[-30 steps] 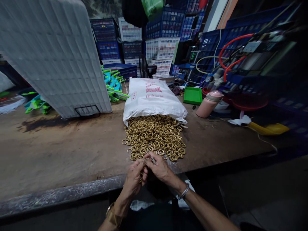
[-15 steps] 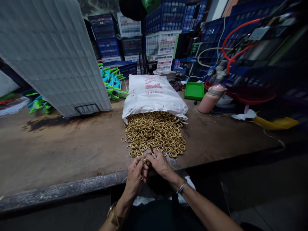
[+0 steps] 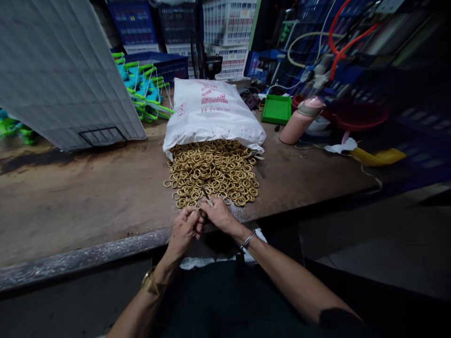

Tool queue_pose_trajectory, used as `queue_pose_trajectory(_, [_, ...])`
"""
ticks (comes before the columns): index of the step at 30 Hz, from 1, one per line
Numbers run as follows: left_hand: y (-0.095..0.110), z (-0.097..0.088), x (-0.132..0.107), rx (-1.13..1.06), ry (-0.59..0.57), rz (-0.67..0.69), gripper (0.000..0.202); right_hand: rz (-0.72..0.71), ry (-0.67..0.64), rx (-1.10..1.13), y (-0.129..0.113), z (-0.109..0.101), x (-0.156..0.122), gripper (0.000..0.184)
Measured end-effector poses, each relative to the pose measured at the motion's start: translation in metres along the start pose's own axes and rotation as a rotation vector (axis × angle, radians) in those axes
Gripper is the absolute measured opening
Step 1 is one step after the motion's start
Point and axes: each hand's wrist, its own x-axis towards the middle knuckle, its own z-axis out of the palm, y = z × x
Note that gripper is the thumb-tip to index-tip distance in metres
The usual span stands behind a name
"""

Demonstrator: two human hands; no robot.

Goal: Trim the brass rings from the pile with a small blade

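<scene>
A heap of brass-coloured rings (image 3: 214, 173) spills from the open mouth of a white printed sack (image 3: 214, 112) onto the wooden table. At the near edge of the heap, my left hand (image 3: 185, 227) is closed in a pinch on a ring, which the fingers mostly hide. My right hand (image 3: 221, 216) meets it fingertip to fingertip. Closed in that hand is a slim tool (image 3: 207, 198) with a pale body and a dark, narrow tip pointing away toward the rings; its exact kind is unclear.
A grey ribbed panel (image 3: 77, 80) stands at left, beside green and turquoise plastic pieces (image 3: 144, 87). Right of the sack are a green tray (image 3: 276, 109), a pink bottle (image 3: 301, 122) and a yellow scoop-like piece (image 3: 380, 157). Stacked crates (image 3: 229, 23) rise behind. The table edge (image 3: 88, 253) runs in front.
The view has tilted down and shifted, so everything sits higher and further left in the picture. Both hands stay together at the heap; the ring between the left fingers shows less than before.
</scene>
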Motion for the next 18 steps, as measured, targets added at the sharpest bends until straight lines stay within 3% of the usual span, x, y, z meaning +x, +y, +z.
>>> queue_pose_trajectory(18, [-0.007, -0.004, 0.003, -0.065, -0.095, 0.004, 0.034, -0.016, -0.056, 0.042, 0.011, -0.003, 0.000, 0.021])
